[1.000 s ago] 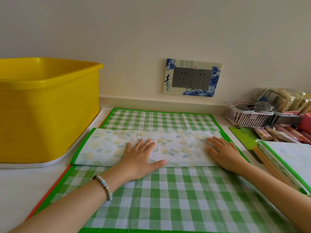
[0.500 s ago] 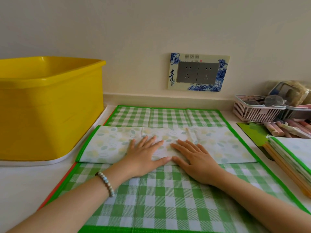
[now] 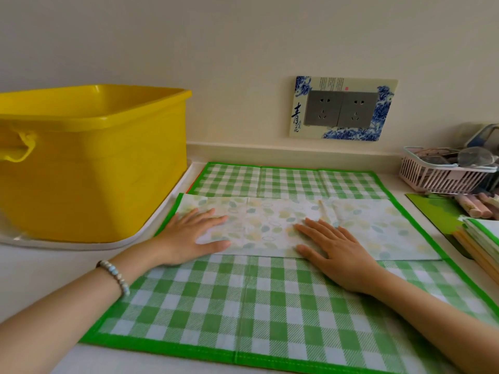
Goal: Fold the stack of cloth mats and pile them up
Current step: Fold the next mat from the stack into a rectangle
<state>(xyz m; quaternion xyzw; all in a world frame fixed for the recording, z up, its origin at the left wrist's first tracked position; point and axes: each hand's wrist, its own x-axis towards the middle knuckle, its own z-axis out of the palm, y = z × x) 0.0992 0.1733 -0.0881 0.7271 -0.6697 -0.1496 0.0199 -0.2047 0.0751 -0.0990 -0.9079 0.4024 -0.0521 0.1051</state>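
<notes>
White countertop (image 3: 32,268) against a cream wall is carrying the work. The green checked cloth mat (image 3: 270,306) is lying flat at the countertop's centre. A leaf-printed band (image 3: 270,225), judged to be a turned-over flap showing the reverse face, is running across the mat from side to side. The left hand (image 3: 189,238) and right hand (image 3: 337,255) are both lying flat with fingers straight, pressing on this band along its near edge and gripping nothing. The fabric is appearing thin, woven, soft and light, with stitched green binding along its edges, and visible crease lines are suggesting it holds a fold readily. Taking hold is judged best at the bound edge or corners, since the middle is likely to sag. Folded mats (image 3: 483,233) are sitting stacked at the right, and a rigid yellow plastic tub (image 3: 94,171) is standing at the left.
</notes>
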